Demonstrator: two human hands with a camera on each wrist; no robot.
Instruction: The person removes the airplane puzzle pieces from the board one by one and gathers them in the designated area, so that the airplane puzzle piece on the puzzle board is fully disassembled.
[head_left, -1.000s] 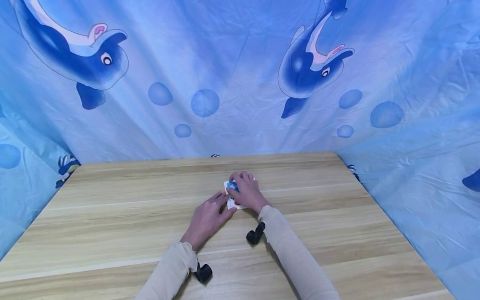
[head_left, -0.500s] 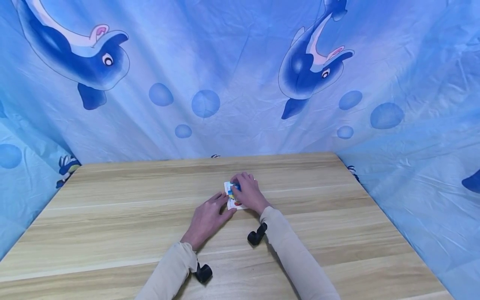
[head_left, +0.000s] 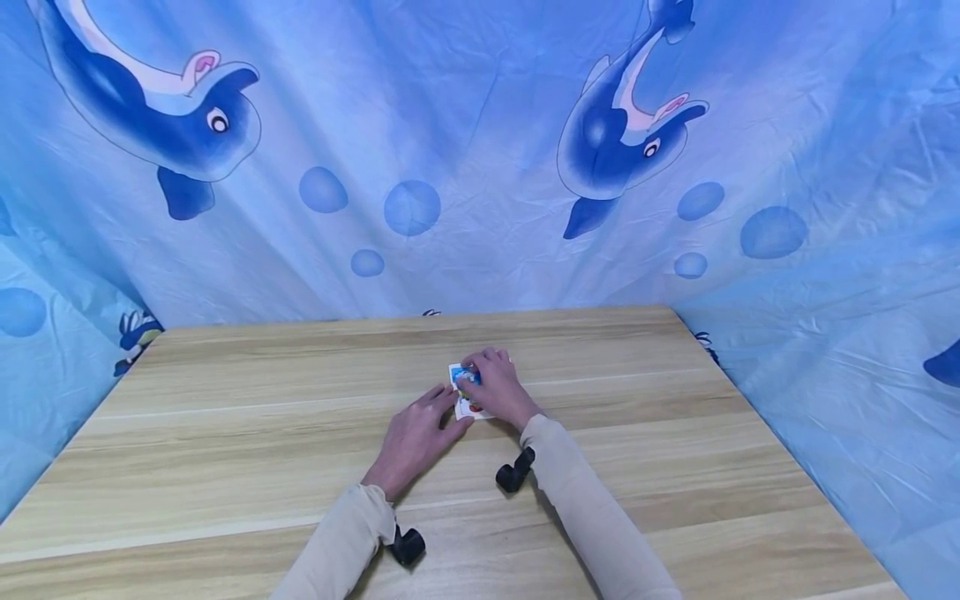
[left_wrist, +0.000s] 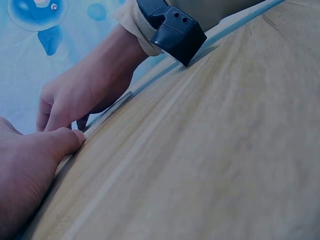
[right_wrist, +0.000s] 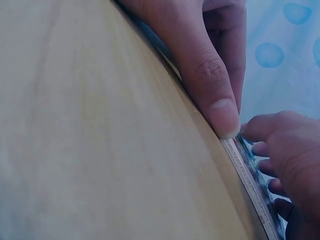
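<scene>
A thin white board (head_left: 463, 410) with a coloured picture, blue at the back and a red spot near the front, lies on the table. My left hand (head_left: 415, 433) holds its near left corner, thumb at the front edge and fingers at the left edge. In the right wrist view, that thumb presses the board's layered edge (right_wrist: 248, 180). Above the board is my right hand (head_left: 501, 390), thumb and bent fingers pinching what looks like a small blue-patterned piece (head_left: 473, 377). Its exact shape is hidden under the fingers, as is the board's right part.
Both hands work on a wide wood-grain table (head_left: 225, 467). A blue curtain (head_left: 465, 100) with dolphins and bubbles hangs behind and along both sides. Black wrist cameras (head_left: 408, 547) sit at both cuffs, close over the tabletop.
The right hand shifts slightly over the board, and the blue area showing between its thumb and fingers changes. The left hand and board stay in place.
</scene>
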